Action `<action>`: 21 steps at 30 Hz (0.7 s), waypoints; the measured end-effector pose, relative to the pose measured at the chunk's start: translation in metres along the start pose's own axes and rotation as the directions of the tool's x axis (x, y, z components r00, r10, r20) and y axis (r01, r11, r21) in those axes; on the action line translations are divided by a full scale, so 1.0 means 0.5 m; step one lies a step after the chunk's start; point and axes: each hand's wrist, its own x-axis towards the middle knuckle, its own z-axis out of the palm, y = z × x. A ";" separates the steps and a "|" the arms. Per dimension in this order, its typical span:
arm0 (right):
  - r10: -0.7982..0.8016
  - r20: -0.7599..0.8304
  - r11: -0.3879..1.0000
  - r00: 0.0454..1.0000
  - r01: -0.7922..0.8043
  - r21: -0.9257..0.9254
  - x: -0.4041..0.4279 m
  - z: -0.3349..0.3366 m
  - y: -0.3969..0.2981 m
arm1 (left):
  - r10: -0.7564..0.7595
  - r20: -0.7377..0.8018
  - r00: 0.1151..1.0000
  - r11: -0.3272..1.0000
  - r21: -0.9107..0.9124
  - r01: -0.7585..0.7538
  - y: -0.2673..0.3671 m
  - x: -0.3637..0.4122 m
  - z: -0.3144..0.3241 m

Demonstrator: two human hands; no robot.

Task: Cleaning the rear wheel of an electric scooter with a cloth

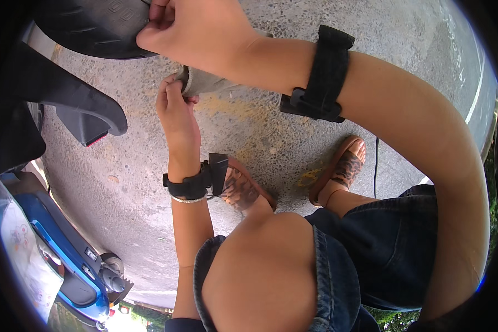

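Note:
My right hand [203,31] reaches across the top of the view, its curled fingers against a black rubber tyre [95,25] with tread grooves and raised marks. Whether those fingers grip anything is hidden. Below it, my left hand [176,97] pinches the hemmed edge of a grey fabric piece [209,79], which has a dark opening. This fabric runs behind my right wrist, so its full shape cannot be told. Each forearm wears a black strap with a small device, the right strap [328,70] and the left strap [191,182].
A black plastic mudguard [87,91] with a red reflector juts in from the left. A blue scooter [66,249] stands at lower left beside a printed white cloth or bag [29,249]. My sandalled feet [344,166] rest on speckled pavement [128,207], near a thin black cable [376,166].

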 end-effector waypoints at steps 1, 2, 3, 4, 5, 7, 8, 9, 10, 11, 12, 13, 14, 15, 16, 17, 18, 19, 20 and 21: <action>0.042 0.046 0.999 0.998 -0.043 0.016 -0.005 -0.011 -0.011 | 0.003 -0.004 1.000 1.000 0.000 -0.003 0.001 0.000 -0.005; 0.084 0.094 0.996 0.992 -0.087 0.030 -0.008 -0.015 -0.020 | 0.007 -0.012 1.000 1.000 -0.003 -0.007 0.002 0.000 -0.012; 0.081 0.090 0.996 0.993 -0.083 0.027 -0.008 -0.004 -0.008 | 0.009 -0.010 1.000 1.000 -0.007 -0.009 0.003 0.000 -0.010; 0.021 -0.024 1.000 0.999 -0.022 -0.022 -0.006 0.019 0.015 | 0.010 -0.005 1.000 1.000 -0.009 -0.010 0.003 -0.001 -0.007; -0.045 -0.135 0.996 0.990 0.035 -0.077 -0.006 0.034 0.040 | 0.023 0.002 1.000 0.999 -0.036 -0.023 0.005 -0.002 -0.004; -0.059 -0.016 0.995 0.998 0.057 -0.085 -0.012 0.032 0.058 | 0.039 0.004 0.999 0.997 -0.065 -0.039 0.007 -0.004 -0.008; -0.068 0.102 0.993 0.992 0.077 -0.091 -0.017 0.026 0.069 | 0.060 0.032 0.998 0.995 -0.087 -0.057 0.008 -0.004 -0.011; -0.070 0.102 0.993 0.992 0.079 -0.091 -0.026 0.017 0.074 | 0.082 0.058 0.995 0.991 -0.108 -0.075 0.011 -0.006 -0.014; -0.130 0.248 0.979 0.960 0.164 -0.122 -0.035 0.004 0.080 | 0.083 0.058 0.995 0.991 -0.108 -0.077 0.014 -0.006 -0.014; -0.180 0.389 0.958 0.903 0.251 -0.139 -0.044 -0.007 0.087 | 0.102 0.045 0.994 0.991 -0.090 -0.098 0.020 -0.007 -0.013; -0.178 0.386 0.959 0.905 0.248 -0.137 -0.051 -0.011 0.113 | 0.118 0.033 0.992 0.991 -0.067 -0.116 0.022 -0.009 -0.012; -0.175 0.497 0.922 0.850 0.319 -0.221 -0.050 -0.013 0.143 | 0.118 0.036 0.992 0.991 -0.067 -0.116 0.025 -0.010 -0.014; -0.154 0.599 0.871 0.786 0.394 -0.293 -0.052 -0.017 0.173 | 0.122 0.018 0.992 0.989 -0.089 -0.120 0.028 -0.010 -0.017; -0.154 0.598 0.872 0.786 0.394 -0.292 -0.059 -0.025 0.170 | 0.124 -0.004 0.992 0.986 -0.110 -0.124 0.030 -0.011 -0.023; 0.009 0.702 0.810 0.712 0.406 -0.423 -0.067 -0.033 0.168 | 0.123 -0.004 0.992 0.986 -0.108 -0.123 0.032 -0.013 -0.025; 0.187 0.760 0.724 0.622 0.435 -0.535 -0.072 -0.036 0.166 | 0.152 0.021 0.988 0.982 -0.114 -0.148 0.036 -0.015 -0.027; 0.189 0.756 0.725 0.626 0.431 -0.538 -0.075 -0.037 0.172 | 0.180 0.051 0.982 0.977 -0.122 -0.173 0.042 -0.018 -0.024; 0.253 0.762 0.730 0.597 0.399 -0.555 -0.078 -0.035 0.183 | 0.178 0.056 0.982 0.978 -0.121 -0.171 0.047 -0.021 -0.020; 0.315 0.765 0.734 0.562 0.366 -0.572 -0.082 -0.033 0.192 | 0.195 0.074 0.978 0.976 -0.110 -0.187 0.053 -0.024 -0.017; 0.317 0.763 0.736 0.563 0.361 -0.573 -0.084 -0.028 0.198 | 0.210 0.091 0.973 0.975 -0.099 -0.201 0.058 -0.028 -0.015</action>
